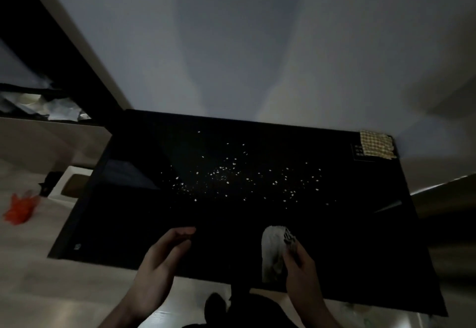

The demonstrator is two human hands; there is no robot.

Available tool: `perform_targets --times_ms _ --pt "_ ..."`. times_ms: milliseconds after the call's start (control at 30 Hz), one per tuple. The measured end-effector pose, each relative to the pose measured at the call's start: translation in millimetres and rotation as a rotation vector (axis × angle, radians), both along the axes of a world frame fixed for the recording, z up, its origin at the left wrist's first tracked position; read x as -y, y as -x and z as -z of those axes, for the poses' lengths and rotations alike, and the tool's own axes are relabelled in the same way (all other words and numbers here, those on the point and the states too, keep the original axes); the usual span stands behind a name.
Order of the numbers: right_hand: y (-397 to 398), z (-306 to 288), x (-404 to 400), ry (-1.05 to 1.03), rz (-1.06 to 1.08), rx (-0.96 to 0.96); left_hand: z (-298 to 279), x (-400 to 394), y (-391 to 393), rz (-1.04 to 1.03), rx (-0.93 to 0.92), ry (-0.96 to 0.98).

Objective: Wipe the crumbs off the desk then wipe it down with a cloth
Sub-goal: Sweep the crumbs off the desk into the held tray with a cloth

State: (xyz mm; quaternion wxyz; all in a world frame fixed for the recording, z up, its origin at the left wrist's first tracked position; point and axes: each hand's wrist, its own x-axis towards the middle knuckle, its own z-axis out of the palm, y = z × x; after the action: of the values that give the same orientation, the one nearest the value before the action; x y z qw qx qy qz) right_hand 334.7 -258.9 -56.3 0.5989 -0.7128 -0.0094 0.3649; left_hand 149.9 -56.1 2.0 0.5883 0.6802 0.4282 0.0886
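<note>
A: State the position of the left hand.

B: The left hand (164,253) is held above the near edge of the black worktop (373,237), left of centre. The forearm enters from the bottom of the view and angles up and to the right. The palm faces inward, toward the other hand. The fingers (184,231) are extended, loosely together, and hold nothing. Whether the hand touches the surface cannot be told.

A: State the position of the right hand.

B: The right hand (300,263) is at the near edge, right of centre, back of the hand toward the camera. Its fingers are curled and clamped on a white cloth (273,253). The cloth is bunched, stands up out of the grip and extends above the hand. A dark patterned patch shows at its upper right.

A: Locate the crumbs.

B: The crumbs (231,173) lie scattered as pale specks across the middle of the worktop, beyond both hands and well apart from them. The densest cluster is near centre, with thinner scatter toward the right.

A: Other items?

B: A checked yellow cloth (377,146) lies at the far right corner, partly over a white-outlined label. An orange object (20,209) lies on the floor at the left, blurred
</note>
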Motion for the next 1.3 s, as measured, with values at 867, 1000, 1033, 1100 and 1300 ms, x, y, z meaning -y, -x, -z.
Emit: perform_targets --times_ms 867,1000,1033,1100,1300 --pt "180.1 7.4 -227.7 -0.004 0.065 -0.019 18.1 -237.3 164.2 0.102 0.003 0.095" --pt "243.8 -2.1 -255.2 -0.030 0.170 -0.033 19.7 -298.9 197.0 0.168 0.033 0.151" --pt "256.0 -6.9 -259.6 -0.042 0.183 -0.020 19.3 -311.0 200.9 0.188 0.047 0.135" --pt "271.4 -11.3 -264.0 -0.075 0.203 -0.013 18.4 -328.6 205.2 0.221 0.072 0.087" --pt "287.6 -5.4 -277.1 -0.065 0.211 -0.035 32.2 -337.8 230.2 0.209 0.097 0.080"
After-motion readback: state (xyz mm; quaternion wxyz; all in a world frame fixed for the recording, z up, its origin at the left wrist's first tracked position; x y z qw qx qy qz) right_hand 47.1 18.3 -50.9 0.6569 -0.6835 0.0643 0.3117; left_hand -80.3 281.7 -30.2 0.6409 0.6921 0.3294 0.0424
